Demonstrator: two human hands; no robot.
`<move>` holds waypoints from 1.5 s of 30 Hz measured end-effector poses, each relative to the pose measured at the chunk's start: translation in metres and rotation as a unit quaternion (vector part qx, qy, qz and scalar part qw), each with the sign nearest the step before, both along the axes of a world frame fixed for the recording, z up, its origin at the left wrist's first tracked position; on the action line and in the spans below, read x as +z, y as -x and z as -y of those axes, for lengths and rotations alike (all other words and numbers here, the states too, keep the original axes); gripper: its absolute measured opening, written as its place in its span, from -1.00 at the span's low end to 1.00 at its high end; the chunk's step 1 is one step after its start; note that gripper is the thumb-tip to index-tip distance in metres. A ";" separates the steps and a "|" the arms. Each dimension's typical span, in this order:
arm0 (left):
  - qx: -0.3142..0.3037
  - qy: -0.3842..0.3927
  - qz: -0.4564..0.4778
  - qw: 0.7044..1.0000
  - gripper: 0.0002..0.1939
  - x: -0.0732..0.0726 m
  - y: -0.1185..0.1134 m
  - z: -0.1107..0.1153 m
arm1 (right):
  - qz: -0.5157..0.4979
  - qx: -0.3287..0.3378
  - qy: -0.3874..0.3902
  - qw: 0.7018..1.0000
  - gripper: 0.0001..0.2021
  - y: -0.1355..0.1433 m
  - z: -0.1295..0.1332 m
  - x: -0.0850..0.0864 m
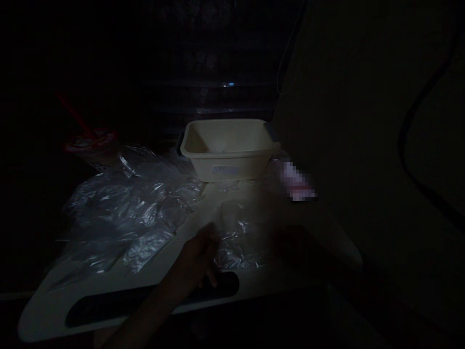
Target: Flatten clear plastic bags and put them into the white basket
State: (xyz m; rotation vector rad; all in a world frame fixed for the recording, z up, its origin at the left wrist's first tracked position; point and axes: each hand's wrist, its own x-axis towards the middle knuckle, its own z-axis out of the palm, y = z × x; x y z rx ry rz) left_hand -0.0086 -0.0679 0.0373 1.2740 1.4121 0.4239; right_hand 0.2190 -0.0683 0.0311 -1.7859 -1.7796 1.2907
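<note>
A clear plastic bag lies crinkled on a pale tabletop, in very dim light. My left hand reaches in from below, its fingers bent and closed at the bag's left edge. To the bag's right is my right hand, dark and smeared, so its fingers cannot be made out. A cream plastic tub with grey handles stands upright just beyond the bag. A heap of clear plastic bags spreads over the left part of the table.
Behind the heap is a cup with a red patterned lid and a red straw. A blurred-out pinkish patch lies right of the tub. A dark slot runs along the table's front edge. A cable hangs at far right.
</note>
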 end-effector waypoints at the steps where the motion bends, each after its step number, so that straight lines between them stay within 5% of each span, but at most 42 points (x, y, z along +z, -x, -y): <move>1: 0.003 -0.001 0.001 1.000 -0.54 0.000 0.000 0.000 | -0.002 -0.003 -0.003 1.000 -0.76 0.001 0.000 0.001; 8: 0.012 -0.019 0.002 1.000 -0.48 0.001 0.005 0.003 | -0.003 -0.030 -0.007 1.000 -0.63 0.007 -0.005 -0.003; 11: -0.012 -0.106 -0.068 0.992 -0.53 0.001 0.013 0.003 | 0.007 -0.036 -0.033 0.999 -0.56 0.006 -0.006 -0.006; 15: -0.054 -0.321 -0.190 0.926 -0.66 -0.003 0.016 0.003 | -0.004 -0.028 -0.032 0.999 -0.55 0.006 -0.006 -0.007; 19: -0.173 -0.422 -0.223 0.862 -0.59 -0.008 0.000 0.002 | 0.014 -0.011 -0.032 0.999 -0.53 0.008 -0.008 -0.005; 24: -0.251 -0.443 -0.321 0.799 -0.53 -0.020 -0.016 -0.002 | 0.009 -0.025 -0.059 0.998 -0.56 0.010 -0.011 -0.006; 30: -0.246 -0.461 -0.407 0.749 -0.43 -0.030 -0.006 0.004 | -0.002 -0.026 -0.073 0.997 -0.55 0.009 -0.009 -0.006; 41: -0.219 -0.459 -0.431 0.745 -0.31 -0.033 -0.003 -0.004 | 0.025 -0.026 -0.079 0.996 -0.55 0.011 -0.016 -0.003; 45: -0.224 -0.458 -0.431 0.744 -0.41 -0.029 -0.005 -0.008 | 0.102 -0.038 -0.115 0.987 -0.60 0.010 -0.020 0.003</move>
